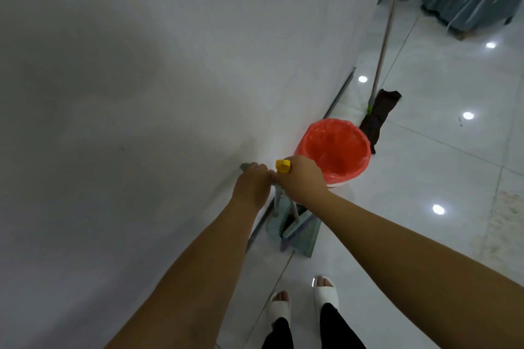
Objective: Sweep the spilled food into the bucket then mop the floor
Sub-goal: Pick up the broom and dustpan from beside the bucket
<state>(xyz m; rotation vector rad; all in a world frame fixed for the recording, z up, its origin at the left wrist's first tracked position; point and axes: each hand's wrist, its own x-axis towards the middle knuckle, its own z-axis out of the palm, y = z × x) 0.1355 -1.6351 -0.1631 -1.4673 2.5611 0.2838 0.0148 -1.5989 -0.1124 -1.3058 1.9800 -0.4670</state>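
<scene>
Against wall (141,79): bucket (336,147), dustpan (304,235), mop (378,119).

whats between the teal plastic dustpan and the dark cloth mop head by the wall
The round bucket lined with a red plastic bag stands between dustpan and mop head, seen in the head view.

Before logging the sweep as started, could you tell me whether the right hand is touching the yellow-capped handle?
Touching. The head view shows the right hand curled round the yellow-capped handle just below its cap.

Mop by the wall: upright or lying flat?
Upright: the mop stands on its dark head, handle rising beside the wall.
</scene>
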